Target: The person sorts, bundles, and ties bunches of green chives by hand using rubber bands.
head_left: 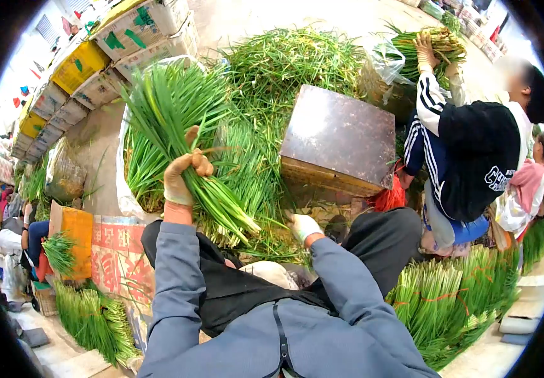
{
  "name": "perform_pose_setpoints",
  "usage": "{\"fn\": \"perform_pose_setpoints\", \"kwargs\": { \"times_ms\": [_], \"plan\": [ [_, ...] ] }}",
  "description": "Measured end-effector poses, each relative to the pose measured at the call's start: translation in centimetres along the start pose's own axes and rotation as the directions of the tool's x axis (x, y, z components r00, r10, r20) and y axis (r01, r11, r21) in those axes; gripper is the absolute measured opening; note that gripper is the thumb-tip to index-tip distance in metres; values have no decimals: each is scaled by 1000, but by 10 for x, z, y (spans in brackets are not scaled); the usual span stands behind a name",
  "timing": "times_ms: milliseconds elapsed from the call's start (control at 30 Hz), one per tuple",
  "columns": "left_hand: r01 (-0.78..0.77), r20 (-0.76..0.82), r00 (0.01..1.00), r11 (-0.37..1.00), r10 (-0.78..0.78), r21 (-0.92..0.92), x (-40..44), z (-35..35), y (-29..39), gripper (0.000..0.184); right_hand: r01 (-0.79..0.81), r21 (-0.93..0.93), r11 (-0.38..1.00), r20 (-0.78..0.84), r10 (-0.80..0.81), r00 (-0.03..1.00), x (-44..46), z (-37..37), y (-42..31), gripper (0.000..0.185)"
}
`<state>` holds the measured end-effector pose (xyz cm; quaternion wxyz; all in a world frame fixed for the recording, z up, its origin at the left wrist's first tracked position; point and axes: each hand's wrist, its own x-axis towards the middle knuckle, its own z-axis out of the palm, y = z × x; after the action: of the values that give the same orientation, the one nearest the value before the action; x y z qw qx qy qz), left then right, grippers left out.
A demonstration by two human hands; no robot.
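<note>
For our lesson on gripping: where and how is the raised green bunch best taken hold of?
Probably around the bunch's pale stems, just below the left hand, wrapping in from the side of the right hand: they lie close together there, while the leaves fan out loosely at the other end.

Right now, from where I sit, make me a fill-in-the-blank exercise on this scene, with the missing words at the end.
The bunch of green stalks is gripped in the person's ____ hand. The other hand wears a pale ____. In this view, the dark-topped box stands to the ____ of that bunch. Among the stacked crates at the upper left, the brightly coloured crate is ____.

Missing words, in order: left; glove; right; yellow.
</note>
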<state>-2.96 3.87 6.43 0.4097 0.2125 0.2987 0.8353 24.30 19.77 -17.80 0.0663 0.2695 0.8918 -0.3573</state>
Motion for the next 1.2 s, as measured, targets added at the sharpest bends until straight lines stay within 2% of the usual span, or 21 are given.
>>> {"fn": "perform_pose_setpoints", "kwargs": {
  "times_ms": [33, 100, 133, 200, 233, 333, 433, 567, 600, 667, 733, 767, 800, 833, 867, 933, 967, 1033, 1067, 1133, 1200],
  "plan": [
    [8, 39, 999, 999, -7, -47, 1, -9, 4, 74, -2, -2, 1000, 4, 2, 1000, -1, -5, 2, 23],
    [17, 83, 997, 996, -9, -89, 3, -22, 9, 77, -58, -364, 930, 287, 171, 942, 6, -21, 0, 46],
    [11, 81, 997, 996, -4, -92, 6, -23, 9, 77, -125, -302, 945, 244, 204, 948, 2, -54, -33, 54],
    [-6, 98, 995, 993, 17, -114, 8, -19, 5, 79, 84, 123, 989, -142, -67, 988, -5, -86, -69, 50],
    [10, 76, 997, 992, 0, -123, 9, -14, 1, 80, 85, 124, 989, -141, -67, 988, -7, -97, -86, 50],
    [53, 106, 993, 995, -44, -82, 15, -15, -13, 81, 291, 595, 749, -261, -163, 952, 0, -116, -125, 43],
    [124, 136, 985, 983, -106, -136, 10, -7, -22, 78, 436, 536, 723, -541, -103, 835, 16, -130, -155, 40],
    [260, 225, 950, 945, -215, -198, 1, -5, -32, 79, 451, 563, 693, -580, -58, 813, 13, -186, -213, 56],
    [307, 230, 937, 936, -264, -175, -2, -4, -33, 79, 422, 577, 700, -470, -138, 872, 18, -188, -220, 62],
    [366, 246, 916, 911, -316, -191, -6, -7, -32, 76, 450, 567, 690, -337, -304, 891, 34, -177, -221, 49],
    [315, 88, 942, 944, -323, 99, -11, -2, -28, 58, 397, 539, 743, -109, -406, 908, 44, -175, -206, 25],
    [374, -37, 927, 917, -373, 141, -16, 2, -20, 46, 555, 171, 814, -311, -489, 815, 42, -174, -194, 15],
    [367, -6, 929, 918, -371, 149, -15, 8, -15, 33, 601, 200, 773, -431, -482, 763, 45, -169, -175, 14],
    [327, 25, 942, 930, -335, 170, -15, 6, -15, 30, 538, 421, 730, -442, -353, 825, 33, -175, -167, 14],
    [276, 60, 954, 941, -292, 193, -14, 1, -13, 26, 404, 389, 828, -450, -212, 867, 27, -179, -151, 15],
    [167, 49, 983, 972, -178, 166, -14, -6, -4, 21, 268, 208, 941, -511, -129, 850, 26, -175, -101, 19],
    [124, 6, 992, 977, -127, 176, -15, -11, 1, 22, 71, 168, 983, -385, -1, 923, 21, -173, -79, 29],
    [59, 44, 997, 997, -61, 58, -19, -47, 14, 26, -185, -238, 953, -136, 156, 978, 25, -154, -23, 31],
    [10, 4, 1000, 1000, -10, -4, -20, -42, 19, 29, -199, -419, 886, 86, 257, 963, 41, -123, 32, 35],
    [-5, 23, 1000, 994, 7, -112, -14, -44, 19, 35, -267, -430, 863, 116, 346, 931, 18, -122, 3, 51],
    [-64, -35, 998, 990, 60, -126, -10, -37, 20, 53, -10, -56, 998, -33, 8, 999, -6, -150, -92, 68]
  ]
}}
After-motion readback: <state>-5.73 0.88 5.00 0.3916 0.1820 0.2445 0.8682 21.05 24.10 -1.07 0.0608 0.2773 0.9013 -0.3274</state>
